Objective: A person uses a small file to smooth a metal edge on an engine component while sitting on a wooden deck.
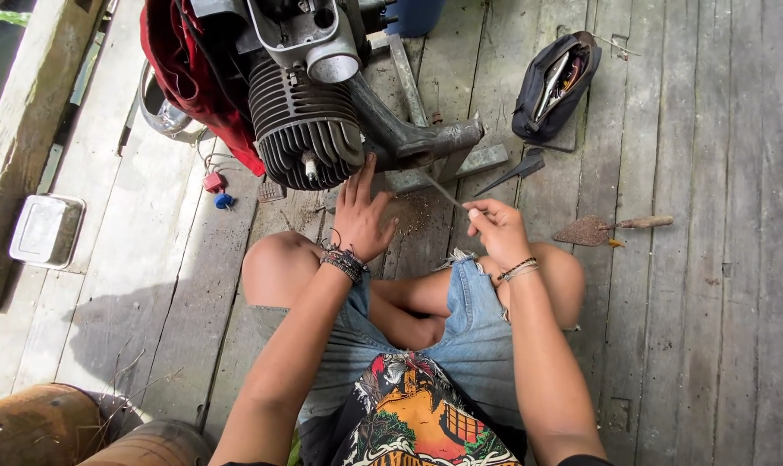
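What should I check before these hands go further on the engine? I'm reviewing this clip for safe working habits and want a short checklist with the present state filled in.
1. Right hand grips the thin metal tool: ok, pinched in the fingers.
2. Left hand free of tools: ok, open, fingertips near the finned cylinder.
3. Tool tip seated on the engine: cannot tell, too thin to see.
4. Spare tools within reach: ok, open tool pouch and rusty trowel lie on the plank floor.
5. Engine steady: cannot tell.

Left hand (362, 217) reaches forward, fingers spread; right hand (496, 229) is closed, fingers pinched.
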